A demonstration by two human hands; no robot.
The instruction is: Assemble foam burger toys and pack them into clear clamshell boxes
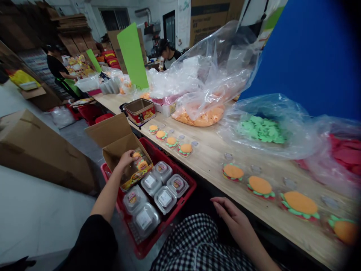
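Observation:
My left hand (pixel 126 158) reaches down into an open cardboard box (pixel 118 145) that sits in a red plastic crate (pixel 169 222) on the floor. Its fingers are curled over a packaged burger-shaped sweet (pixel 137 154) lying on others in the box. Several clear lidded tubs (pixel 165 197) fill the rest of the crate. My right hand (pixel 232 220) rests open on my checked lap, fingers stretched, holding nothing, just below the wooden table's front edge (pixel 254 210). Rows of burger-shaped sweets (pixel 260 186) lie along the table.
Big clear bags of orange (pixel 201 114), green (pixel 261 130) and red (pixel 344 148) pieces stand on the table, with a small tin (pixel 140 111). A blue panel (pixel 313 56) rises at right. A large carton (pixel 39 150) lies left. Two people work at the far end.

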